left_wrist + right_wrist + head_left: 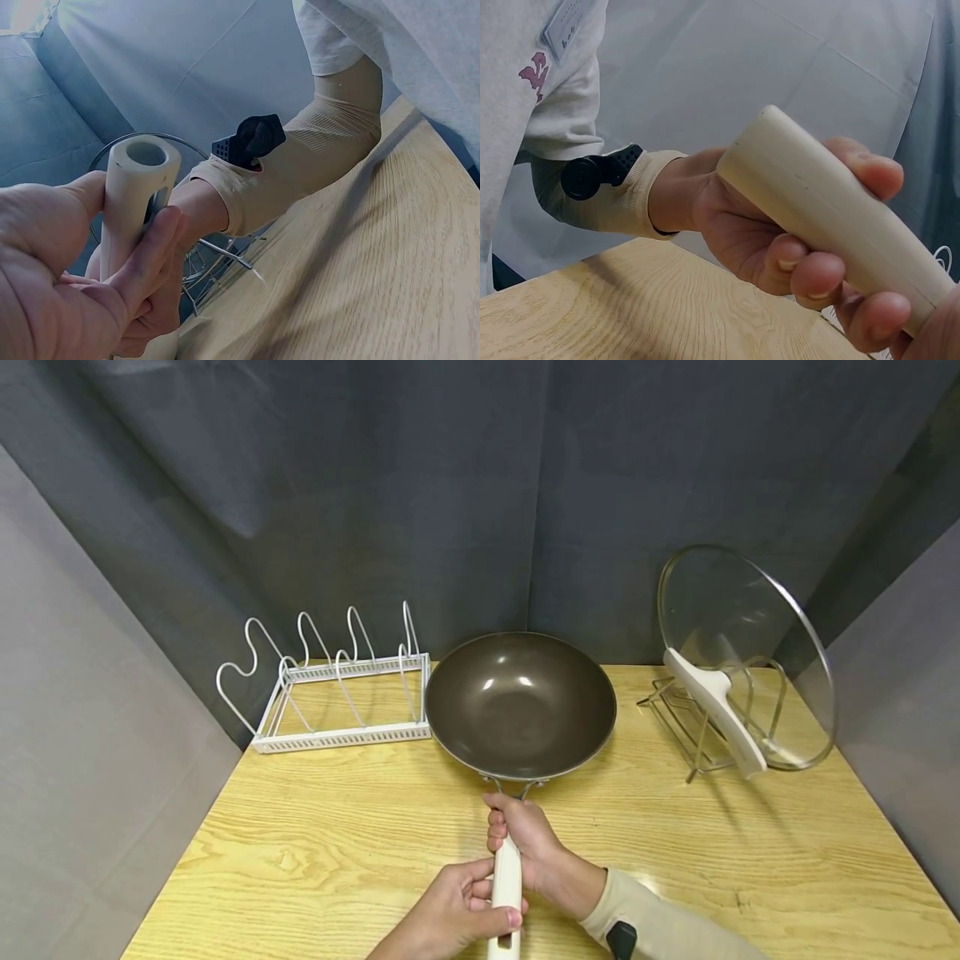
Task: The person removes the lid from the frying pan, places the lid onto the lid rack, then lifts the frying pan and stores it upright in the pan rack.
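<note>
A dark brown wok (521,706) with a long cream handle (507,877) sits in the middle of the head view, its bowl facing up. My right hand (528,831) grips the handle close to the bowl, fingers curled around it. Nearer the handle's end, my left hand (457,906) pinches it, the thumb on top and fingers underneath. In the left wrist view the hollow handle end (142,161) with its hanging slot shows between thumb and fingers. The right wrist view shows my left hand (832,277) with fingers wrapped under the handle (832,210).
Left of the wok stands a white wire pan rack (341,739) with upright loops. On the right, a glass lid (750,610) with a cream handle leans tilted in a metal wire stand (697,747). Dark curtains (375,485) hang behind the wooden table (300,843).
</note>
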`<state>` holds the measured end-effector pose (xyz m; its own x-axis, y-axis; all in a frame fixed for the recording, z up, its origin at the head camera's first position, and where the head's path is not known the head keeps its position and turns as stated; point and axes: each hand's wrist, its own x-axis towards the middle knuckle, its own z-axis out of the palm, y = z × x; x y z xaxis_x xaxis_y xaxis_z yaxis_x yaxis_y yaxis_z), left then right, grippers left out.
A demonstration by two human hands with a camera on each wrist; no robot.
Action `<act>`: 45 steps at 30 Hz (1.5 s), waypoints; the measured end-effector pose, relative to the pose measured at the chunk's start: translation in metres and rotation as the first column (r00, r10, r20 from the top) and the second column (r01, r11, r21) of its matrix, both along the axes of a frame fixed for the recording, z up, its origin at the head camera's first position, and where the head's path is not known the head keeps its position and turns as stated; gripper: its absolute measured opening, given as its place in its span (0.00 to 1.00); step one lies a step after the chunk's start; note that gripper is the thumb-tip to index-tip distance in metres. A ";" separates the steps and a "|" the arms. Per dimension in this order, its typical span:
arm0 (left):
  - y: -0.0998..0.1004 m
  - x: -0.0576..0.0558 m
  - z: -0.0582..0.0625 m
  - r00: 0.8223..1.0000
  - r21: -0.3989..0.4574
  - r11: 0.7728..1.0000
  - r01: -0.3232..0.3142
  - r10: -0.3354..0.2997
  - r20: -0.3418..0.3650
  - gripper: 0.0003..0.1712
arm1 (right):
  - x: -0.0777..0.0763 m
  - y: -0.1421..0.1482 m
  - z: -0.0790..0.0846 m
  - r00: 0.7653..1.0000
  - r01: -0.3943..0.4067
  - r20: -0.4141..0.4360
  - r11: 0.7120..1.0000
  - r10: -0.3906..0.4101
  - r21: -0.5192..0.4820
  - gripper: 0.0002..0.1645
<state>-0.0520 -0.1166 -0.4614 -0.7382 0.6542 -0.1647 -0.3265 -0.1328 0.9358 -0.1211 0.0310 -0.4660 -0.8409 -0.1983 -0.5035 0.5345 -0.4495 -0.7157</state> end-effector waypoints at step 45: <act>0.000 0.002 0.019 0.986 -0.046 0.999 0.018 -0.025 -0.168 0.40 | 0.007 0.005 0.028 1.000 0.009 -0.029 0.999 -0.010 -0.034 0.17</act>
<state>-0.0500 -0.1170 -0.4425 -0.7438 0.6649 -0.0682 -0.1663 -0.0852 0.9824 -0.1140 0.0357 -0.4381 -0.8569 -0.2071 -0.4721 0.5096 -0.4789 -0.7148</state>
